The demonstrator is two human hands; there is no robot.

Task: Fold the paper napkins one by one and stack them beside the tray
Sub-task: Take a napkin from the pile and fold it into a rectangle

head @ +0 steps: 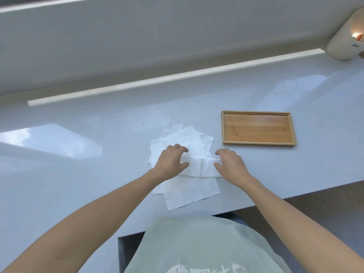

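Head view. Folded napkin [201, 167] lay atop loose pile of white napkins [187, 138] on pale counter [78, 134], pile centre-frame. Left hand [170, 161] pressed its L end, fingers bent, tips on paper. Right hand [229, 162] at its R end, thumb and fingers curled at the edge; real grip or just touch — couldn't tell. Wooden tray [222, 127] at 2 o'clock from pile, near, not touching. Cream cylinder [342, 44] far at 2 o'clock, frame corner.
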